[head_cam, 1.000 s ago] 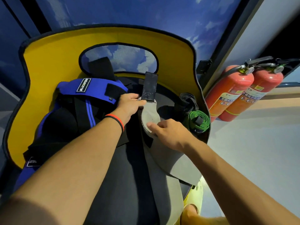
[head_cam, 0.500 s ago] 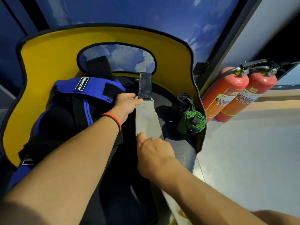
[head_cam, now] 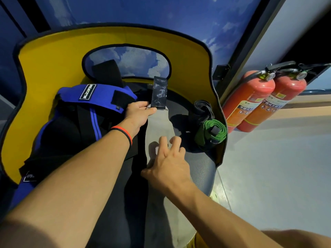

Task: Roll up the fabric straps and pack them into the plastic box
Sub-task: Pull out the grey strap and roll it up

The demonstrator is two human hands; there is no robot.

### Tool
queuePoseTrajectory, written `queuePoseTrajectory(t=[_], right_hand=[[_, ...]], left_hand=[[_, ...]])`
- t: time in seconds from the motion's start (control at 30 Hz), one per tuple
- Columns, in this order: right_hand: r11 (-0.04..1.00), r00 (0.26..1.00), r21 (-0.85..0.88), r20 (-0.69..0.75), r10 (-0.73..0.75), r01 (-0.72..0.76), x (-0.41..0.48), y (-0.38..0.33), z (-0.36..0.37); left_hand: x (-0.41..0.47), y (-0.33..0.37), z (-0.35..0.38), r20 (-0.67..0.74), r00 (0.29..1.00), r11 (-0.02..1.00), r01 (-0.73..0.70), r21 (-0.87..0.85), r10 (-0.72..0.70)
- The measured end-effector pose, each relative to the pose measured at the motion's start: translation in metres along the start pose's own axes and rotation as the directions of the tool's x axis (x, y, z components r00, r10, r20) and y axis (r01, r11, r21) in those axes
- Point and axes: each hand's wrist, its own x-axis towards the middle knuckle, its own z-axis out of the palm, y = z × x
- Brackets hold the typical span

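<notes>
A long grey fabric strap (head_cam: 160,125) with a black hook-and-loop tab (head_cam: 159,92) at its far end lies flat down the middle of a dark seat (head_cam: 200,169). My left hand (head_cam: 138,113) pinches the strap's far end just below the tab. My right hand (head_cam: 169,162) rests over the strap nearer to me, fingers spread and relaxed on the fabric. Two rolled straps sit at the seat's right: a green one (head_cam: 214,130) and a black one (head_cam: 203,109). No plastic box is in view.
A blue and black padded garment (head_cam: 86,115) lies on the seat's left side. The yellow seat back (head_cam: 53,56) curves around behind. Two red fire extinguishers (head_cam: 254,99) stand against the wall at the right, on a pale floor (head_cam: 272,169).
The strap, folded over a second ago, now lies flat and straight. My right hand slid along it toward me and has now lifted forward with fingers spread. My left hand has stayed at the far end.
</notes>
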Motion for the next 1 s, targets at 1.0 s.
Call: queuePoseTrajectory(t=[1.0], right_hand=[[0.974, 0.986, -0.225, -0.167, -0.002, -0.036, 0.02, 0.021, 0.03]], left_hand=[[0.031, 0.003, 0.023, -0.229, 0.971, 0.996, -0.054, 0.076, 0.07]])
